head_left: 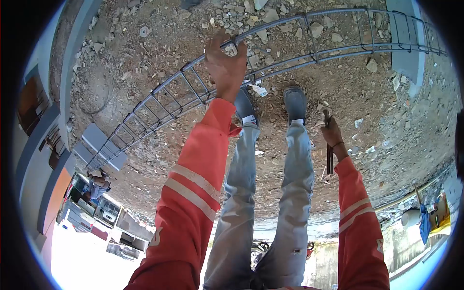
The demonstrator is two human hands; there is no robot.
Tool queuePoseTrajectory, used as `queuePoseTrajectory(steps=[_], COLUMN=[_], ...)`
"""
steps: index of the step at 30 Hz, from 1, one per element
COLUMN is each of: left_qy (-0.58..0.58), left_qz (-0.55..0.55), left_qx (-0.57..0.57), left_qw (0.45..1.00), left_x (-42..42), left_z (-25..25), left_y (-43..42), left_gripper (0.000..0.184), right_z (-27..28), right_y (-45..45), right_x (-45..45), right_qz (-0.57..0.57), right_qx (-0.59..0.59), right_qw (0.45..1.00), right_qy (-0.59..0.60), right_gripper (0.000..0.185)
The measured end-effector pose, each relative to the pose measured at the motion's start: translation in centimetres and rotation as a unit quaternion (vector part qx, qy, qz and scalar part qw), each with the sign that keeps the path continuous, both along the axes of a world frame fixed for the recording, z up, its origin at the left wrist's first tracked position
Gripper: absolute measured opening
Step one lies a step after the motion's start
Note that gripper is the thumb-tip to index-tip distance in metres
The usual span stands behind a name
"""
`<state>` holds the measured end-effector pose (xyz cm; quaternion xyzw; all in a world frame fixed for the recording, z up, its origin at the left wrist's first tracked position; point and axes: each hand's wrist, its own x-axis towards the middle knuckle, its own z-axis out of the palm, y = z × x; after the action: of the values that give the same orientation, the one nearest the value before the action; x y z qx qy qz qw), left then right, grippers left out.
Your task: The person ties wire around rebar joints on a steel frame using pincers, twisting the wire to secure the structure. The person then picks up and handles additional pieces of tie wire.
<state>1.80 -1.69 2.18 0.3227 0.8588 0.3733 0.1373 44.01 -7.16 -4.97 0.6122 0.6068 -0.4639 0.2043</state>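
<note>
The rebar cage [314, 55] spans the rubble-strewn ground [270, 159] just beyond the shoes [295, 101]; the left hand [226, 70] curls partly closed around its upper bar; the right hand [331, 134], closed, grips a long-handled metal tool [329, 162] apart from the cage.

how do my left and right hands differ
Left hand grips the steel cage; right hand holds a dark tool. The left is ahead of the shoes, the right off to their right. The right has a dark wristband, the left shows none. Both are bare.
</note>
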Motion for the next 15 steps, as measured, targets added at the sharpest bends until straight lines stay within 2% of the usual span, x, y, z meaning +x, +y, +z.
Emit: queuePoseTrajectory(steps=[1, 2, 5, 7, 8, 10, 12, 15], left_qy=[0.07, 0.065, -0.011, -0.147, -0.15, -0.211, -0.231, -0.203], left_qz=[-0.012, 0.01, 0.089, 0.116, 0.136, 0.13, 0.16, 0.185], left_qx=[-0.03, -0.018, -0.023, -0.021, -0.011, -0.03, -0.017, -0.011], left_qw=[0.997, 0.998, 0.996, 0.982, 0.979, 0.968, 0.96, 0.961], left_x=[0.4, 0.7, 1.5, 2.3, 2.5, 2.9, 2.5, 3.1], left_z=[1.2, 2.2, 3.7, 3.6, 3.8, 4.2, 4.5, 2.3], left_y=[-0.3, -0.6, -2.4, -4.0, -4.5, -5.3, -5.3, -5.3], left_gripper=[0.038, 0.038, 0.044, 0.034, 0.034, 0.033, 0.032, 0.03], right_z=[2.0, 4.4, 12.8, 17.0, 19.0, 23.7, 25.1, 25.8], right_y=[0.7, 1.8, 5.9, 8.6, 10.5, 13.2, 15.8, 19.6], right_x=[0.5, 0.7, -1.6, -3.8, -6.1, -12.1, -16.0, -22.4], right_qz=[0.041, 0.082, 0.169, 0.241, 0.261, 0.298, 0.333, 0.462], right_qx=[-0.007, -0.015, 0.01, -0.013, -0.006, -0.001, -0.001, 0.088], right_qw=[0.999, 0.996, 0.985, 0.97, 0.965, 0.955, 0.942, 0.882], right_qy=[0.007, 0.013, 0.012, -0.012, -0.016, -0.014, -0.028, -0.036], right_gripper=[0.037, 0.035, 0.032, 0.04, 0.04, 0.052, 0.053, 0.044])
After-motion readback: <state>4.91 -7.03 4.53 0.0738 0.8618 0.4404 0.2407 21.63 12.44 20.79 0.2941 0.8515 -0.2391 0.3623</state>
